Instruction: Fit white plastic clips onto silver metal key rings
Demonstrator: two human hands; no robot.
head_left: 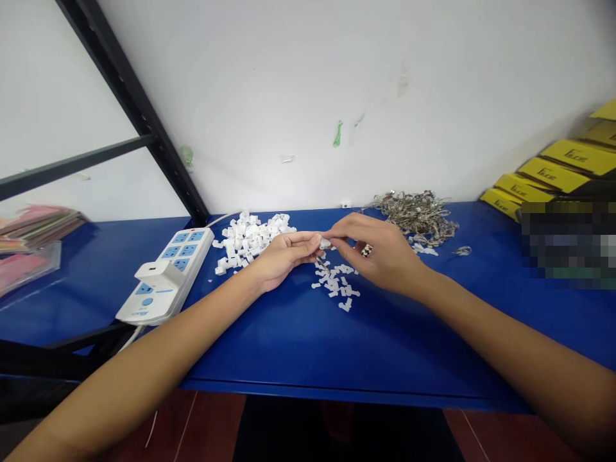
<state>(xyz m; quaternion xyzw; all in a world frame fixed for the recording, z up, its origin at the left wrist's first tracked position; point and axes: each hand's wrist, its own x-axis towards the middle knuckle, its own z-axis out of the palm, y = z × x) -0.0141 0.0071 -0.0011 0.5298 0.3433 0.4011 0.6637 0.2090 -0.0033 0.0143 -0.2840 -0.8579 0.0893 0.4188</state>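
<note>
My left hand [283, 255] is closed, its thumb and fingers pinching a small white piece [325, 243] over the middle of the blue table. A short thin metallic strand [323, 263] hangs just below those fingertips. From the other side my right hand [378, 251] meets the same piece, with thumb and forefinger pinched at its edge. A small black-and-white patterned thing [366, 250] shows by my right hand's curled fingers; I cannot make out what it is. Beneath both hands lie scattered flat white pieces [344, 285]. A pile of white plastic parts [250, 237] lies beyond my left hand.
Behind my right hand is a tangled heap of metallic strands [418, 215]. A white power strip [178, 256] with a plugged-in adapter stands at left, near a black metal frame [139, 109]. Yellow boxes [553, 173] are stacked at right. The blue table [308, 359] ends against a white wall.
</note>
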